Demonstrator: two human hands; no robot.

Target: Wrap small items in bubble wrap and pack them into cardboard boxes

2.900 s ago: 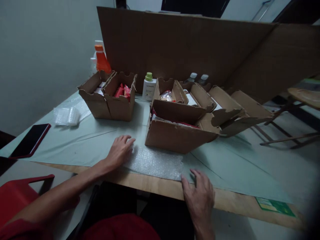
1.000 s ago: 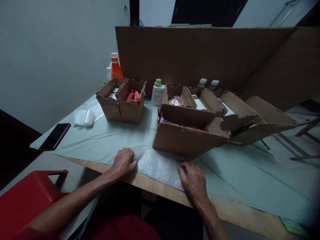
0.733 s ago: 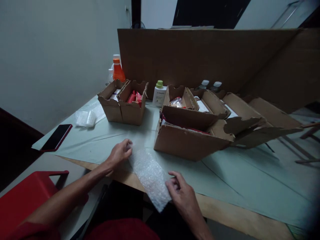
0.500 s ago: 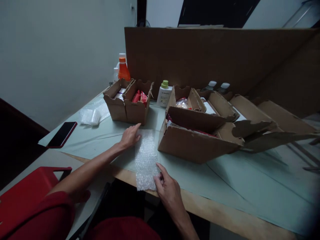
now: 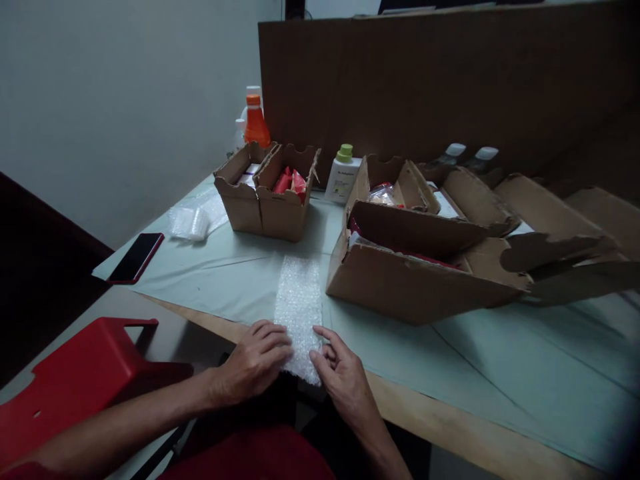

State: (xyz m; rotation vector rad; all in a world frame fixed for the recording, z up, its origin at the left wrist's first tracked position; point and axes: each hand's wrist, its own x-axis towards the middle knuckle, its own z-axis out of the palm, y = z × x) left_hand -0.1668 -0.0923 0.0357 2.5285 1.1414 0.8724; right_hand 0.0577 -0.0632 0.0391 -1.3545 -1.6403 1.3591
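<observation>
A narrow strip of clear bubble wrap (image 5: 299,300) lies lengthwise on the table, its near end hanging over the front edge. My left hand (image 5: 263,360) is at the strip's near left side, fingers together and bent over its border; the thumb is hidden. On the opposite side my right hand (image 5: 343,377) has its thumb and index finger at the right border, the other fingers curled in. Both hands are close to the near end, with the strip between them.
Two cardboard bins (image 5: 270,210) hold small packs at the left. More cardboard bins (image 5: 420,280) stand to the right. A white bottle (image 5: 343,179), an orange bottle (image 5: 257,127), folded bubble wrap (image 5: 189,223) and a phone (image 5: 136,257) sit around. A red stool (image 5: 95,373) is at lower left.
My left hand has come from the strip's far end back to its near left side. My right hand has stayed at the right border. The view has tilted down slightly.
</observation>
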